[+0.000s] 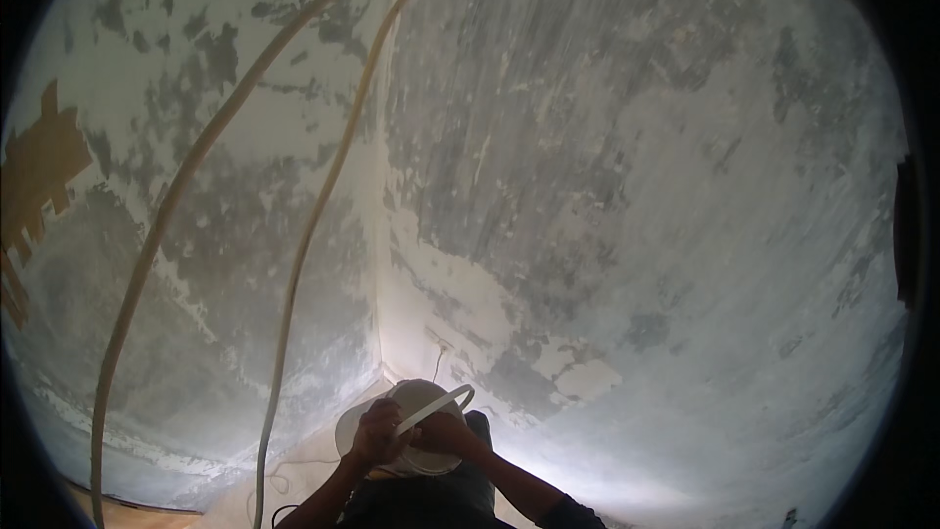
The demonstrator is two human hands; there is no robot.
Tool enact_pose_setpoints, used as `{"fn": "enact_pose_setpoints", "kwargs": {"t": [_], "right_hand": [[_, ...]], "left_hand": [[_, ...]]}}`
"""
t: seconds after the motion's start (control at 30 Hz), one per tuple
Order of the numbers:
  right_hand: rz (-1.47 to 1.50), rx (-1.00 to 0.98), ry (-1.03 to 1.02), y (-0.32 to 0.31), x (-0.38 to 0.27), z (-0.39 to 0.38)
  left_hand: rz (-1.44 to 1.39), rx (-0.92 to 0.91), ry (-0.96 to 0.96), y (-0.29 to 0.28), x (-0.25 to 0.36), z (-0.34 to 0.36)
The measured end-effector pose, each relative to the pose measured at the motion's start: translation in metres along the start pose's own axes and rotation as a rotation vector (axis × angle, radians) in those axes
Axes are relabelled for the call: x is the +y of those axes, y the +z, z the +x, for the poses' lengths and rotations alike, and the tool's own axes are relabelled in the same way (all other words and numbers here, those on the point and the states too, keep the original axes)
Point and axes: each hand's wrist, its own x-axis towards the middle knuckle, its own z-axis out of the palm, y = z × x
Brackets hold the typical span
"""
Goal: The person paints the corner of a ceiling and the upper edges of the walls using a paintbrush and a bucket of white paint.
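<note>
A whitish bucket (416,394) with a pale strap-like handle (436,411) is at the bottom middle, close against my body. Curled at the bucket's left side, near its rim, is my left hand (380,433), its fingers closed on it. My right hand (441,434) reaches in over the bucket's mouth from the right, partly crossed by the raised handle. Its fingers are in shadow, so whether they hold anything is hidden. The bucket's contents cannot be made out.
Two long brownish hoses (196,152) hang down on the left. Two patchy grey-white walls (627,186) meet in a corner ahead. Brown strips (44,171) cover part of the left wall. A thin cord (438,364) runs down the wall beyond the bucket.
</note>
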Motion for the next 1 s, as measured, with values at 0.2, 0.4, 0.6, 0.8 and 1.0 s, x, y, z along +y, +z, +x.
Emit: {"fn": "enact_pose_setpoints", "kwargs": {"t": [0.2,0.4,0.6,0.8,1.0], "right_hand": [[-0.189,0.260,-0.084,0.007,0.000,0.002],[-0.015,-0.156,0.055,0.003,0.003,-0.008],[0.013,-0.089,0.058,0.003,0.000,0.000],[0.036,-0.209,0.091,-0.001,0.000,-0.003],[0.001,0.274,0.007,-0.012,-0.007,-0.010]], "left_hand": [[0.152,-0.094,0.006,-0.008,0.004,0.011],[0.003,-0.058,0.021,0.002,0.004,0.006],[-0.027,0.000,0.024,-0.002,-0.005,-0.002],[-0.008,0.073,0.058,0.007,-0.004,-0.007],[0.055,-0.060,0.036,0.010,-0.006,-0.011]]}}
